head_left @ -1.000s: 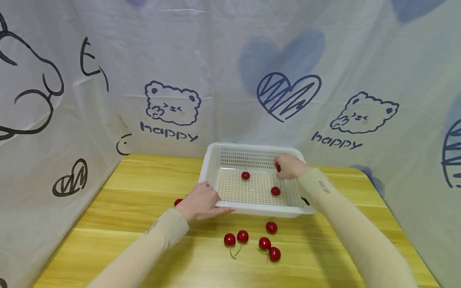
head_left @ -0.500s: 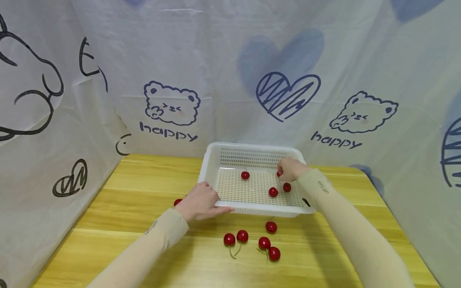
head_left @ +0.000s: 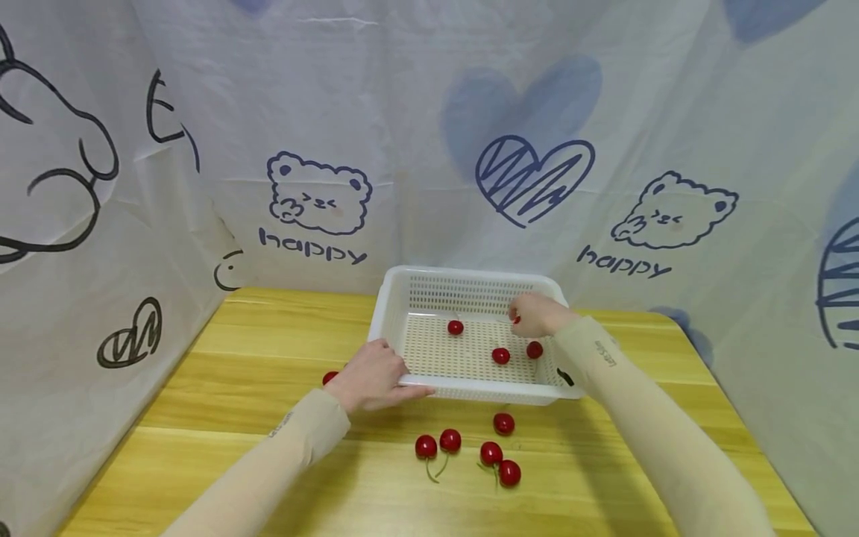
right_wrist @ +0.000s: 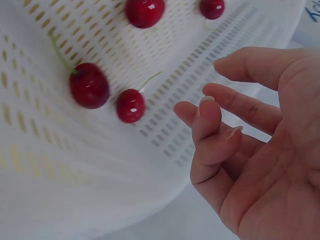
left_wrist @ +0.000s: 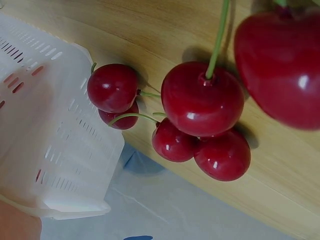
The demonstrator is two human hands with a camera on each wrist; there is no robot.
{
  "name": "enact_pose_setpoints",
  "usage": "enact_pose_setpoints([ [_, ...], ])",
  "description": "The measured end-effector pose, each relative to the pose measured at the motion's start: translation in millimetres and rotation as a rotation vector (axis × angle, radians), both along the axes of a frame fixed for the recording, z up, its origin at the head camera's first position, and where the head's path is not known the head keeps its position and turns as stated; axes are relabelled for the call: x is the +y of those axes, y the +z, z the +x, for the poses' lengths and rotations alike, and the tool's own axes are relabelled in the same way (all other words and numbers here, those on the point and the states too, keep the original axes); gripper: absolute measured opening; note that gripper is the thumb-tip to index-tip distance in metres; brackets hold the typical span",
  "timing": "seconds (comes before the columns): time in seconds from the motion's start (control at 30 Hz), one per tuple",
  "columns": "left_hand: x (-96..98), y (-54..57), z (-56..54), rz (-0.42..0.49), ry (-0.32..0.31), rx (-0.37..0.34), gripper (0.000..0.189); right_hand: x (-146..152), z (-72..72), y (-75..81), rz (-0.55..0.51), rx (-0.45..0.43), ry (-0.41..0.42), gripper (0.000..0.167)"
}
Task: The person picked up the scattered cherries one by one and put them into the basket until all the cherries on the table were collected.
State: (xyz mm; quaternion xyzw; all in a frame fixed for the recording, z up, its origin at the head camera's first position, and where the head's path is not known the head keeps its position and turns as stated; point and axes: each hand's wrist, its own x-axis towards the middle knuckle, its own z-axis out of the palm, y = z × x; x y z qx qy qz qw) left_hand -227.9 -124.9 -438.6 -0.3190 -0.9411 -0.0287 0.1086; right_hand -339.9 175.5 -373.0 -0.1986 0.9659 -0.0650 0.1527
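Note:
My left hand (head_left: 373, 375) grips the front-left corner of a white plastic basket (head_left: 493, 390), thumb along the front rim. Inside the basket's right side, my right hand (head_left: 537, 315) hovers with loosely bent fingers; the right wrist view shows nothing held between them. Several red cherries lie on the basket floor: one at the left (head_left: 455, 327), a cherry near the middle (head_left: 500, 356), a cherry by the right wall (head_left: 534, 350), and a cherry partly hidden by my right fingers (head_left: 516, 319). In the right wrist view, a stemmed cherry (right_wrist: 130, 106) lies apart from the fingertips.
Several cherries lie on the wooden table (head_left: 221, 403) before the basket, including a stemmed pair (head_left: 426, 447) and a touching pair (head_left: 510, 473). Another cherry (head_left: 330, 377) sits beside my left hand, partly hidden. A printed cloth (head_left: 429, 149) hangs behind the table.
My right hand has let go of cherries in the basket; one showed up by the right wall. The middle cherry has rolled slightly left. My left hand stays on the rim.

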Motion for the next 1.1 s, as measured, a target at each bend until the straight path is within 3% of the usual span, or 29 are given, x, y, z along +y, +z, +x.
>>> enact_pose_setpoints([
  [0.27, 0.2, 1.4, 0.6, 0.01, -0.002, -0.013, 0.051, -9.8, 16.6, 12.3, -0.037, 0.069, 0.084, 0.032],
  [0.63, 0.1, 3.0, 1.4, 0.008, -0.004, -0.012, 0.052, -14.6, 59.9, 23.3, -0.159, 0.182, 0.224, 0.019],
  [0.9, -1.4, 4.1, 2.4, 0.0, 0.009, -0.025, 0.053, -4.9, 91.5, -1.8, -0.283, 0.229, 0.318, 0.02],
  [1.1, -0.7, 4.2, 1.2, 0.002, 0.002, -0.012, 0.054, 14.0, 110.7, -27.6, -0.31, 0.187, 0.303, 0.033],
])
